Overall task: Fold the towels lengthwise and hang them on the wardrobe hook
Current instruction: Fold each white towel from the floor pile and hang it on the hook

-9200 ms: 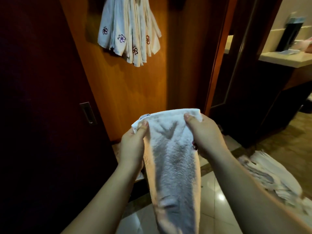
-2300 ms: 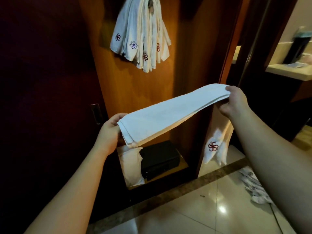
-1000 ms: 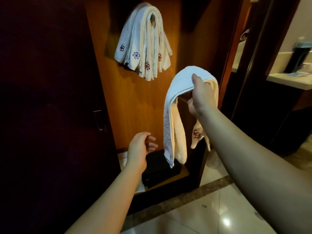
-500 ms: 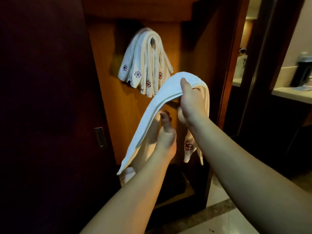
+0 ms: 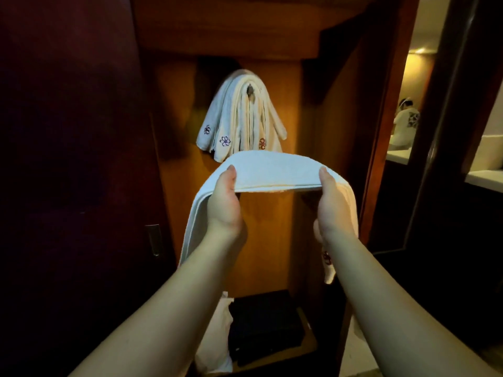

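Observation:
A white towel [image 5: 275, 170], folded into a long strip, is stretched flat between my hands in front of the open wardrobe. My left hand [image 5: 224, 205] grips it from below with the thumb on top, and my right hand [image 5: 333, 210] does the same. Both ends droop past my wrists; the right end shows a red flower. Just above and behind it, several folded towels [image 5: 239, 118] with embroidered flowers hang over the hook [image 5: 250, 91] on the wooden back panel.
A dark sliding door [image 5: 73, 186] with a recessed handle [image 5: 154, 239] fills the left. On the wardrobe floor lie a black case [image 5: 266, 325] and a white cloth [image 5: 215, 338]. At the right, a mirror shows a person [image 5: 405, 123] beside a counter [image 5: 484, 178].
My left hand has taken hold of the towel, which is now spread level between both hands instead of draped over the right. The view has moved closer to the hook.

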The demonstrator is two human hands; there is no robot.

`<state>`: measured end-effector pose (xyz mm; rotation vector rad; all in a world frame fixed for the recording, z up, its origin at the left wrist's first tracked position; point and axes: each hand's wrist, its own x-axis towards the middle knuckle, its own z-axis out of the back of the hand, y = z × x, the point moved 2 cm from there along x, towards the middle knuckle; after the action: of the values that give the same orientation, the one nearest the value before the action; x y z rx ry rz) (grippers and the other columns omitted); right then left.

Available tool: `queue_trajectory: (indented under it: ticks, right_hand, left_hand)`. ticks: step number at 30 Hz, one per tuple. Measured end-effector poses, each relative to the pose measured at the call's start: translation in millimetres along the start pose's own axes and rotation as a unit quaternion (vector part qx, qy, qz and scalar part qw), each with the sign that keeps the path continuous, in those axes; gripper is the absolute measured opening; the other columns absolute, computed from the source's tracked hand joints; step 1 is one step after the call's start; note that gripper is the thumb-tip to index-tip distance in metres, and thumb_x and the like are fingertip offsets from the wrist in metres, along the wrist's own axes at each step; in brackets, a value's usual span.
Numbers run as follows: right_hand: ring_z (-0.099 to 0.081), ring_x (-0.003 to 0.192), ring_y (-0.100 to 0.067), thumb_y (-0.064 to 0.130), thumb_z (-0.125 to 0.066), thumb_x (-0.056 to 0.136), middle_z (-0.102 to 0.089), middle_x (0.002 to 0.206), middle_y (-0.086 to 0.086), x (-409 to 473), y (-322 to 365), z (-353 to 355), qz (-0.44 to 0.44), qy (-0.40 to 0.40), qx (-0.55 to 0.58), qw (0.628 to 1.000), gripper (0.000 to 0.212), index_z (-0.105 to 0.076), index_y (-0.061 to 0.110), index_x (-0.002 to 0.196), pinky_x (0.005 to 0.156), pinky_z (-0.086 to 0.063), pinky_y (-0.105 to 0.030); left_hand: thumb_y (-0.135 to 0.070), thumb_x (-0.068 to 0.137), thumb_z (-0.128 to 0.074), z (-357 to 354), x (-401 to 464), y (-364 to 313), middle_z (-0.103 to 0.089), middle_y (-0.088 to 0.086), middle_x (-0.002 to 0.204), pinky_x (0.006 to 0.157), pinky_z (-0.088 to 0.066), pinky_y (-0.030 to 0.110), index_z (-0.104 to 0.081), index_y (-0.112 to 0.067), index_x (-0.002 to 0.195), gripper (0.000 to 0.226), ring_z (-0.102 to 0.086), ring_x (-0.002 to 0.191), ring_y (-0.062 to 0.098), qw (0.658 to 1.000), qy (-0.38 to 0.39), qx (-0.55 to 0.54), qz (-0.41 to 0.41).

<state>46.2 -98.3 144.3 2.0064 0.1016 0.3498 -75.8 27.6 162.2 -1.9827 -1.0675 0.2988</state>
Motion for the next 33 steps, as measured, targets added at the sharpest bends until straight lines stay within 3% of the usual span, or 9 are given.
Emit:
queue_trajectory:
  ticks: [4, 9, 13, 15, 20, 23, 26, 31, 33]
  right_hand:
    - [-0.071, 0.092, -0.011, 0.044, -0.065, 0.093, -0.073, 0.103, 0.001, 28.0, -6.3, -2.6, -0.064, -0.053, 0.095, 0.992, 0.032, -0.060, 0.024, 0.118, 0.077, -0.053, -0.028]
    - [-0.069, 0.074, -0.002, 0.048, -0.057, 0.097, -0.072, 0.066, 0.021, 74.7, -8.2, -21.8, -0.006, -0.031, 0.021, 0.999, 0.021, -0.062, 0.028, 0.092, 0.065, -0.046, -0.021]
    - [-0.068, 0.096, -0.013, 0.049, -0.053, 0.100, -0.075, 0.083, 0.012, 112.5, -4.4, -49.3, 0.028, 0.006, -0.050, 0.998, 0.027, -0.065, 0.026, 0.093, 0.090, -0.050, -0.033]
    - [-0.067, 0.100, -0.016, 0.050, -0.051, 0.100, -0.072, 0.097, 0.006, 135.2, 0.6, -66.6, 0.035, 0.022, -0.085, 0.996, 0.027, -0.063, 0.027, 0.095, 0.098, -0.047, -0.038]
    - [-0.063, 0.115, -0.025, 0.060, -0.047, 0.099, -0.067, 0.123, -0.007, 195.1, 17.6, -113.5, 0.074, 0.028, -0.162, 0.984, 0.048, -0.062, 0.022, 0.125, 0.112, -0.041, -0.049]
    - [-0.063, 0.116, -0.023, 0.067, -0.044, 0.096, -0.068, 0.125, -0.004, 226.1, 26.5, -140.2, 0.093, 0.047, -0.187, 0.977, 0.049, -0.063, 0.028, 0.118, 0.115, -0.038, -0.049]
    - [-0.064, 0.112, -0.016, 0.070, -0.043, 0.093, -0.069, 0.122, 0.000, 262.0, 37.6, -166.6, 0.108, 0.070, -0.191, 0.973, 0.048, -0.065, 0.030, 0.107, 0.111, -0.040, -0.042]
    - [-0.067, 0.101, -0.008, 0.072, -0.044, 0.090, -0.072, 0.115, 0.002, 319.2, 56.1, -200.8, 0.136, 0.090, -0.215, 0.963, 0.057, -0.068, 0.025, 0.112, 0.097, -0.045, -0.037]
    - [-0.066, 0.099, -0.007, 0.069, -0.043, 0.095, -0.071, 0.113, 0.002, 340.3, 61.5, -212.1, 0.149, 0.100, -0.221, 0.959, 0.048, -0.066, 0.028, 0.101, 0.095, -0.045, -0.037]
  left_hand:
    - [-0.038, 0.099, -0.058, -0.9, 14.8, -4.3, -0.074, 0.007, 0.116, 0.107, -0.047, 0.048, -0.066, -0.016, 0.119, 0.031, -0.068, 0.112, 0.025, 0.997, 0.024, 0.067, 0.027]
    - [-0.057, 0.093, -0.058, 5.7, 65.1, -20.5, -0.078, 0.001, 0.102, 0.097, -0.054, 0.040, -0.070, -0.023, 0.108, 0.039, -0.074, 0.098, 0.019, 0.989, 0.048, 0.137, 0.033]
    - [-0.061, 0.094, -0.052, 9.7, 122.2, -36.1, -0.073, 0.004, 0.117, 0.111, -0.044, 0.046, -0.066, -0.022, 0.118, 0.048, -0.067, 0.114, 0.022, 0.979, 0.070, 0.191, -0.016]
    - [-0.064, 0.094, -0.049, 7.0, 155.4, -42.8, -0.076, -0.001, 0.107, 0.107, -0.047, 0.042, -0.067, -0.027, 0.111, 0.044, -0.070, 0.106, 0.015, 0.973, 0.094, 0.208, -0.036]
    - [-0.073, 0.090, -0.042, -2.6, 244.4, -61.2, -0.079, -0.004, 0.089, 0.057, -0.056, 0.017, -0.073, -0.028, 0.098, 0.056, -0.075, 0.080, 0.006, 0.954, 0.164, 0.240, -0.066]
    - [-0.071, 0.094, -0.041, -15.8, 286.8, -75.8, -0.077, -0.006, 0.077, 0.044, -0.050, 0.013, -0.080, -0.033, 0.074, 0.058, -0.073, 0.067, 0.002, 0.957, 0.169, 0.225, -0.064]
    - [-0.064, 0.101, -0.034, -35.0, 329.2, -84.4, -0.076, -0.008, 0.069, 0.037, -0.047, 0.014, -0.080, -0.025, 0.069, 0.067, -0.070, 0.060, -0.001, 0.960, 0.186, 0.201, -0.058]
    - [-0.058, 0.103, -0.035, -58.4, 393.7, -94.3, -0.076, -0.002, 0.069, 0.045, -0.048, 0.011, -0.071, -0.019, 0.079, 0.058, -0.071, 0.059, 0.000, 0.961, 0.166, 0.209, -0.075]
    - [-0.064, 0.100, -0.034, -67.0, 409.6, -99.0, -0.078, 0.007, 0.096, 0.080, -0.056, 0.020, -0.071, -0.017, 0.092, 0.060, -0.075, 0.086, 0.009, 0.960, 0.161, 0.219, -0.064]
